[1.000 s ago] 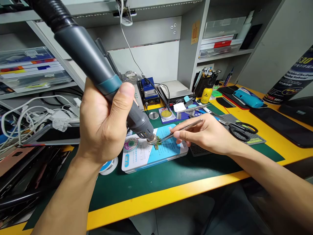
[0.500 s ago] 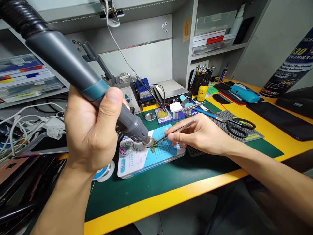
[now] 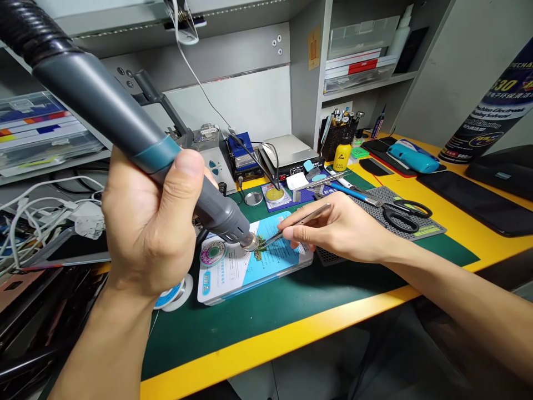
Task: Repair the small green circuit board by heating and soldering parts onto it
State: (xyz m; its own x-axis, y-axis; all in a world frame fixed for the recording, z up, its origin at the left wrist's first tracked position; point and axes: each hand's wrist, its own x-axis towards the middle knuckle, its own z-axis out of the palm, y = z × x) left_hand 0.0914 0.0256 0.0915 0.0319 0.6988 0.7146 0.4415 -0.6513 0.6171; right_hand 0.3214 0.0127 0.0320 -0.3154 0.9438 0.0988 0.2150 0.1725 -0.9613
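My left hand (image 3: 154, 222) is wrapped around the grey hot-air gun (image 3: 120, 125), its black hose running off the upper left. Its metal nozzle (image 3: 251, 243) points down at a small green circuit board (image 3: 260, 248) lying on a blue-and-white flat box (image 3: 250, 265). My right hand (image 3: 339, 228) pinches steel tweezers (image 3: 296, 224), whose tips touch the little board right beside the nozzle. A round reel of solder wick (image 3: 212, 253) rests on the box's left end.
Green mat (image 3: 266, 311) with a yellow table edge. Black scissors (image 3: 400, 214) on a grey mesh pad at right, dark phones and a spray can (image 3: 491, 114) far right. Soldering station, tool cup and yellow bottle (image 3: 342, 157) behind. Cables and dark panels piled at left.
The view has shifted so everything sits slightly further left. Both hands keep the same grip, nozzle and tweezer tips still at the small board.
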